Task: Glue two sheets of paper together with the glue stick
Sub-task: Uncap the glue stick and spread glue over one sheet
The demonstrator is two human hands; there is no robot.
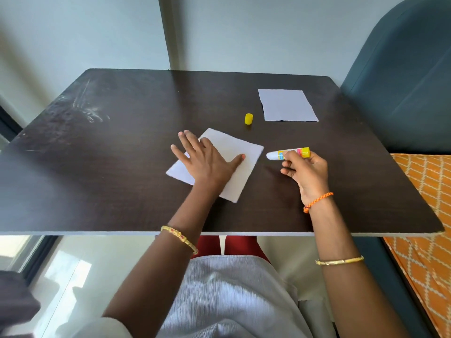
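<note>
A white sheet of paper [240,157] lies tilted in the middle of the dark table. My left hand [205,159] presses flat on it, fingers spread. Just right of the sheet, my right hand [306,173] holds the uncapped glue stick [290,153] sideways, its white tip pointing left toward the paper's right corner, a little apart from it. The yellow cap [248,118] stands on the table beyond the sheet. A second white sheet [286,105] lies flat at the far right of the table.
The dark wooden table [109,154] has bare surface on its left half. A blue-green chair [402,93] stands at the right, and an orange patterned cloth [424,203] lies below it. The table's near edge runs across my forearms.
</note>
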